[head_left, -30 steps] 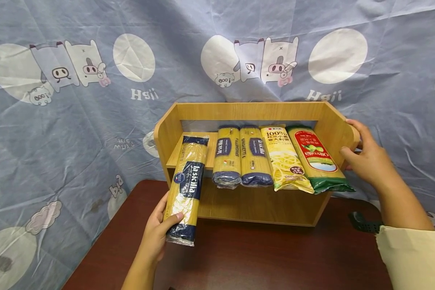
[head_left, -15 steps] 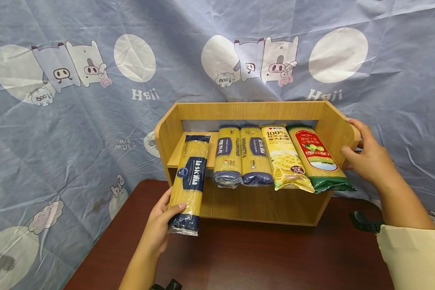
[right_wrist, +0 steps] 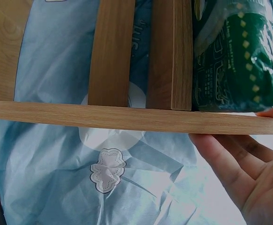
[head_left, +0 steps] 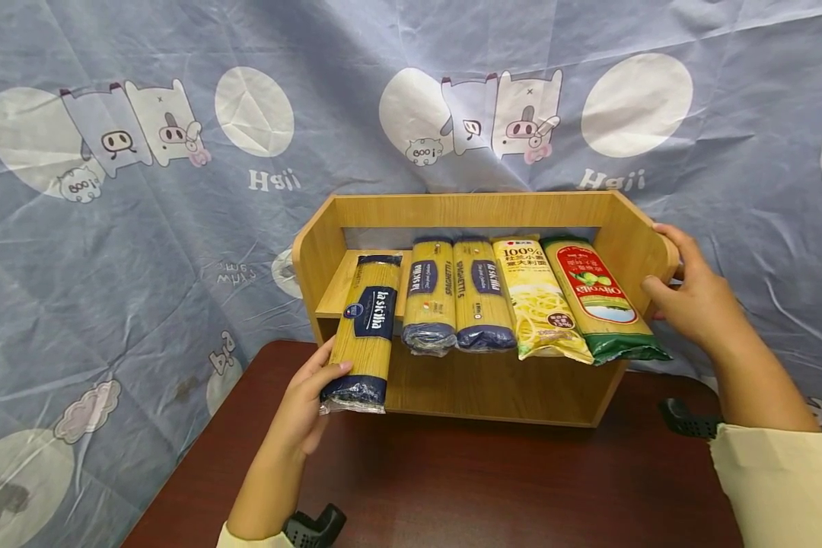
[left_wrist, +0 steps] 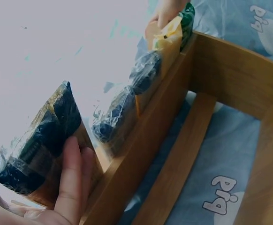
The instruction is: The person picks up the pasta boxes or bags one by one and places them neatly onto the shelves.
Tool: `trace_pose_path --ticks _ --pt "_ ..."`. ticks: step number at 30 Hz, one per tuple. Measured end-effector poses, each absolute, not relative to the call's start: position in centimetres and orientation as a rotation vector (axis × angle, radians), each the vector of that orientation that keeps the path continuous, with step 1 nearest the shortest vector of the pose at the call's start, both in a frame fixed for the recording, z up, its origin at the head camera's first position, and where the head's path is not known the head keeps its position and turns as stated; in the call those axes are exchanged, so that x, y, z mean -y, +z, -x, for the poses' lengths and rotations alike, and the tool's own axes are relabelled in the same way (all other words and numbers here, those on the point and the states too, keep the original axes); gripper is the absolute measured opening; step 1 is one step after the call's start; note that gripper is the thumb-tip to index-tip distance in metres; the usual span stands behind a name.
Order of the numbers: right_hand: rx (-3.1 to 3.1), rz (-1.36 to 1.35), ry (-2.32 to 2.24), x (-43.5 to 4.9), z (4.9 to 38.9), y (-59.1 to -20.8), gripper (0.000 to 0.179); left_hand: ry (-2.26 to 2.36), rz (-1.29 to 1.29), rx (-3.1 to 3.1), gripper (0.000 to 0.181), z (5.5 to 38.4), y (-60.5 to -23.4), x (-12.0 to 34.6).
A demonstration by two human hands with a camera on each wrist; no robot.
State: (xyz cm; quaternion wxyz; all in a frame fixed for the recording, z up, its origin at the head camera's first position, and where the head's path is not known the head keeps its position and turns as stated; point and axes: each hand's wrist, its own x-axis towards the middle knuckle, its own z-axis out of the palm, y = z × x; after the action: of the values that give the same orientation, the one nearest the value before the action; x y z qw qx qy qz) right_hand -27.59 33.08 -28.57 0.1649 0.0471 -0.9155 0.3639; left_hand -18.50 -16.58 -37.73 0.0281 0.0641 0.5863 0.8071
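Observation:
My left hand point(head_left: 306, 399) grips the lower end of a spaghetti pack point(head_left: 363, 342) with dark blue bands, thumb on top. The pack's far end lies over the left part of the wooden shelf's upper board point(head_left: 331, 301); its near end sticks out past the front edge. In the left wrist view, the fingers point(left_wrist: 71, 176) lie along the underside of that pack point(left_wrist: 40, 140). My right hand point(head_left: 695, 301) holds the right side panel point(head_left: 637, 243) of the shelf. The right wrist view has its fingers point(right_wrist: 221, 157) against the panel's edge point(right_wrist: 127, 119).
Right of the held pack lie two blue-banded spaghetti packs point(head_left: 428, 297) point(head_left: 482, 297), a yellow noodle pack point(head_left: 541, 301) and a green-and-red pasta pack point(head_left: 599, 297). All overhang the board's front. The shelf stands on a dark red table point(head_left: 486, 479) before a patterned blue cloth point(head_left: 342, 99).
My left hand has moved forward and slightly right, bringing the spaghetti pack farther over the upper board and closer to the neighbouring pack. The right hand keeps its hold on the side panel.

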Motion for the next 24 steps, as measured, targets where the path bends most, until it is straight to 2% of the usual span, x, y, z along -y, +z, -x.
trace_pose_path --ticks 11,18,21,24 --pt "2.606 -0.133 1.042 -33.1 27.6 -28.5 0.076 2.518 -0.218 -1.702 0.055 19.5 -37.2 16.5" --pt "2.612 -0.133 1.029 -33.1 27.6 -28.5 0.076 2.664 -0.051 -1.661 0.033 18.9 -37.5 15.8" --pt "2.615 -0.129 1.022 -33.0 27.6 -28.5 0.076 2.693 -0.107 -1.651 0.039 18.1 -37.7 15.9" --pt "2.613 -0.126 1.033 -33.1 27.5 -28.5 0.076 2.687 -0.177 -1.664 0.054 17.2 -37.7 15.8"
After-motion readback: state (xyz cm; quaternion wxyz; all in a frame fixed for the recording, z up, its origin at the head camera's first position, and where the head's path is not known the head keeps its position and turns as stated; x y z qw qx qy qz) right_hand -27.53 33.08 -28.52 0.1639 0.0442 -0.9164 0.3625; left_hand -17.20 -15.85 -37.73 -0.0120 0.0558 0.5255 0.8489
